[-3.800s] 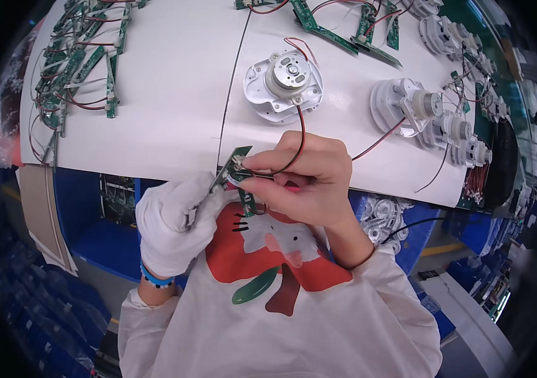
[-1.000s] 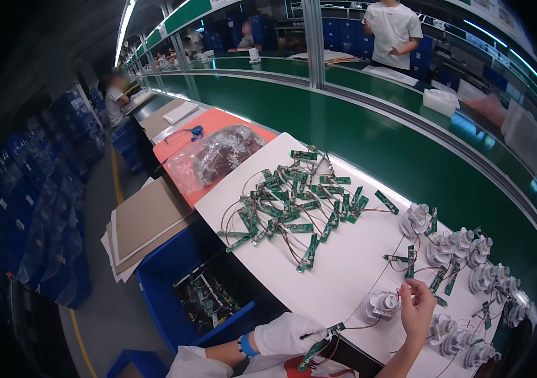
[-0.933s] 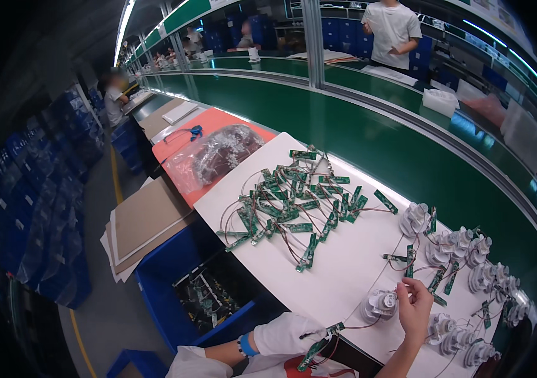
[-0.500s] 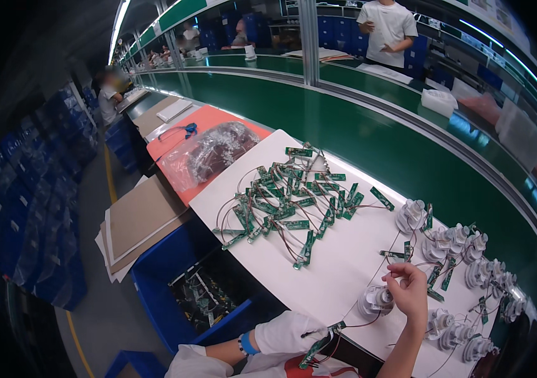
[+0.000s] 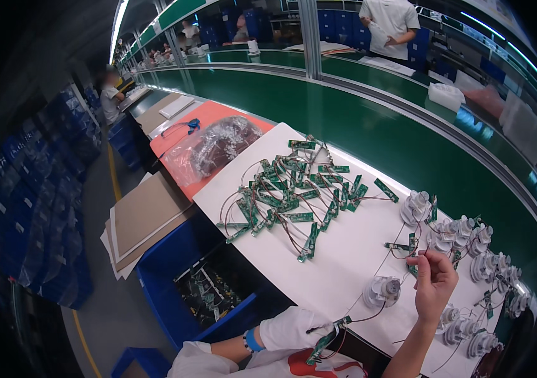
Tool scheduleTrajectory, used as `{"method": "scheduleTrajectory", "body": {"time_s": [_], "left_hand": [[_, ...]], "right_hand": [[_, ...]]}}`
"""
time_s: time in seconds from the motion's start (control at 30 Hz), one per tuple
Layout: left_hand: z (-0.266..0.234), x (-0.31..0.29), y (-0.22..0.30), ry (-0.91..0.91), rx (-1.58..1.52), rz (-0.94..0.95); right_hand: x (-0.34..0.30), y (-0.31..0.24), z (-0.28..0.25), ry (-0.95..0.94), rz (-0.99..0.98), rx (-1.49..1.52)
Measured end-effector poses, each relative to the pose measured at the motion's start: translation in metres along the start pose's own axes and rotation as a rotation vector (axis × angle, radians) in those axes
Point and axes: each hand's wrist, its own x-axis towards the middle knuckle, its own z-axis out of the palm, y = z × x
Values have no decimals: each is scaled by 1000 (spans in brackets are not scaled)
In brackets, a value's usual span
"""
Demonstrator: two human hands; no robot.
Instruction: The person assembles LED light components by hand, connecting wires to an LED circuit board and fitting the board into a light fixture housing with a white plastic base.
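Note:
My left hand (image 5: pixel 290 329), in a white glove, is closed on a narrow green circuit board (image 5: pixel 324 348) with thin wires, low in front of me. A wire runs from it to a round white housing (image 5: pixel 380 292) standing at the table's near edge. My right hand (image 5: pixel 435 282) is bare, its thumb and fingertips pinched together to the right of that housing and above it. What the pinch holds is too small to make out. Just beyond the fingertips lie small green boards (image 5: pixel 400 246) with wires.
A heap of wired green boards (image 5: pixel 293 195) covers the middle of the white tabletop (image 5: pixel 268 264). More white housings (image 5: pixel 463 331) stand at right. A blue bin (image 5: pixel 155 309) with boards sits below left. A bagged bundle (image 5: pixel 224 145) lies on an orange sheet. Across the green conveyor (image 5: pixel 369 132), a person (image 5: pixel 391 28) stands.
My right hand has moved right and away from the white housing, uncovering its top. My left hand stays on the circuit board. The view has shifted slightly.

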Motion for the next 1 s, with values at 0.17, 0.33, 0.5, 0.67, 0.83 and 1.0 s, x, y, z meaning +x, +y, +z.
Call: {"method": "scheduleTrajectory", "body": {"time_s": [0.17, 0.33, 0.5, 0.67, 0.83, 1.0], "left_hand": [[0, 4, 0, 16, -6, 48], [-1, 5, 3, 41, -8, 34], [-2, 14, 9, 36, -86, -4], [1, 15, 7, 59, -62, -38], [2, 22, 14, 149, -74, -45], [0, 24, 17, 113, 6, -65]], "right_hand": [[-1, 1, 0, 78, -115, -33], [1, -3, 5, 146, -116, 38], [3, -4, -2, 117, -175, -9], [2, -9, -2, 27, -301, -165], [-1, -17, 2, -31, -448, -299], [-2, -19, 3, -32, -469, -319]]}}
